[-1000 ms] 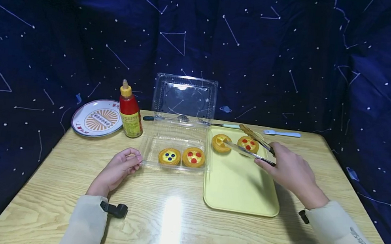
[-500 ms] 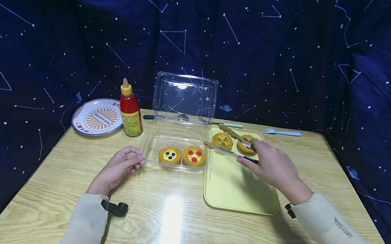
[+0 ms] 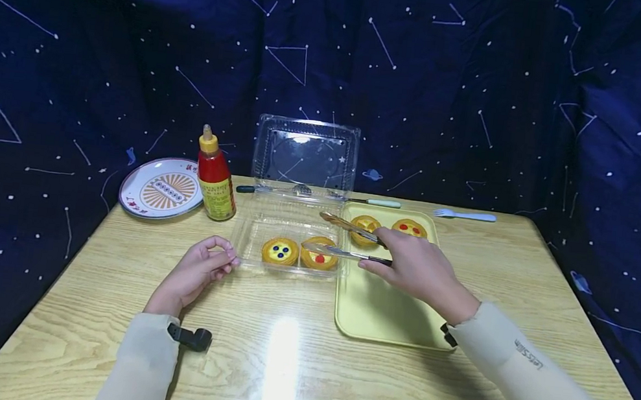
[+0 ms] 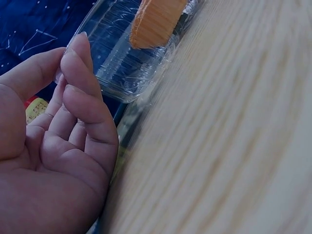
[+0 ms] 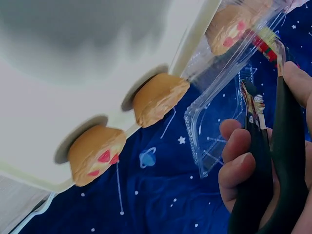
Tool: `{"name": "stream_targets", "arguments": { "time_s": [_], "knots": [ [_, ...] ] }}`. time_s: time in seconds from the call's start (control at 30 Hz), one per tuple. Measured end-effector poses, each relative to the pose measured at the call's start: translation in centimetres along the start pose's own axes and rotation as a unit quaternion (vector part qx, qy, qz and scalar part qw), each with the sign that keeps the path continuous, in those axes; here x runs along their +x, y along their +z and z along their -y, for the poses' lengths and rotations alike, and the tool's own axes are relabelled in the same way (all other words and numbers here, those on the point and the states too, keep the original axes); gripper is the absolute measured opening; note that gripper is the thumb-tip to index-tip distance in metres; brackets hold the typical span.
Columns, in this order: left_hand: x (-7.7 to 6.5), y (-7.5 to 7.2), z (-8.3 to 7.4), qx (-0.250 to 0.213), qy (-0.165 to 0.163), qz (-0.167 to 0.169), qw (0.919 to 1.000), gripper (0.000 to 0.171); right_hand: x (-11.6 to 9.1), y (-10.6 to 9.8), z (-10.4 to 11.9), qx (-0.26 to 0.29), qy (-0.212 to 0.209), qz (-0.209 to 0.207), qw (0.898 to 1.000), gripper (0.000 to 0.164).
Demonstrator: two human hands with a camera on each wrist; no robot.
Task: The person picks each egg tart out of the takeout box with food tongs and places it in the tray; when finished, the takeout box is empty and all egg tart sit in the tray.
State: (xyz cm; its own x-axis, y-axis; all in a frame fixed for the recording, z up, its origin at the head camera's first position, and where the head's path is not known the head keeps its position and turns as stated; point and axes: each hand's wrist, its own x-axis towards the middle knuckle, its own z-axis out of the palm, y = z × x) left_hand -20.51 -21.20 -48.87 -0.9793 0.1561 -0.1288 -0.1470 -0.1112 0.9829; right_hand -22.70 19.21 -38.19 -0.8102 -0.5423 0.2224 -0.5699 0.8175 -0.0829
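My left hand (image 3: 195,275) pinches the left front corner of a clear plastic clamshell box (image 3: 252,232) between thumb and index finger; the left wrist view shows the box rim (image 4: 92,22) at those fingertips. Inside the box sit two egg tarts, a blue-dotted tart (image 3: 280,252) and a red-dotted tart (image 3: 309,261). My right hand (image 3: 416,265) grips metal tongs (image 3: 344,253) by their black handles (image 5: 287,146). The tong arms are spread, with the nearer tip over the red-dotted tart. On the yellow tray (image 3: 390,318) stand two more tarts, one yellow-topped (image 3: 365,221) and one red-dotted (image 3: 409,226).
A red sauce bottle (image 3: 216,189) and a patterned plate (image 3: 160,189) stand left of the box. The box lid (image 3: 306,156) is raised at the back. A light-handled utensil (image 3: 383,203) and a blue fork (image 3: 465,215) lie along the table's far edge.
My right hand has moved left with the spread tongs, from above the tray's tarts to the red-dotted tart in the box. The left hand stays at the box corner.
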Motion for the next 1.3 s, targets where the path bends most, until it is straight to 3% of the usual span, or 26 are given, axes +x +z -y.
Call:
{"name": "stream_targets", "arguments": {
  "time_s": [0.47, 0.73, 1.3],
  "knots": [
    [0.3, -0.2, 0.0, 0.003, -0.004, -0.002, 1.0, 0.017, 2.1, 1.4, 2.0, -0.011, -0.049, 0.014, 0.999, 0.054],
    [0.4, -0.1, 0.2, -0.002, 0.0, 0.003, 1.0, 0.013, 3.1, 1.7, 2.9, -0.009, -0.048, 0.057, 0.997, 0.057],
    [0.3, -0.3, 0.0, -0.01, 0.006, 0.013, 0.9999, 0.012, 5.7, 2.1, 4.5, -0.028, -0.061, 0.108, 0.992, 0.057]
  ]
}}
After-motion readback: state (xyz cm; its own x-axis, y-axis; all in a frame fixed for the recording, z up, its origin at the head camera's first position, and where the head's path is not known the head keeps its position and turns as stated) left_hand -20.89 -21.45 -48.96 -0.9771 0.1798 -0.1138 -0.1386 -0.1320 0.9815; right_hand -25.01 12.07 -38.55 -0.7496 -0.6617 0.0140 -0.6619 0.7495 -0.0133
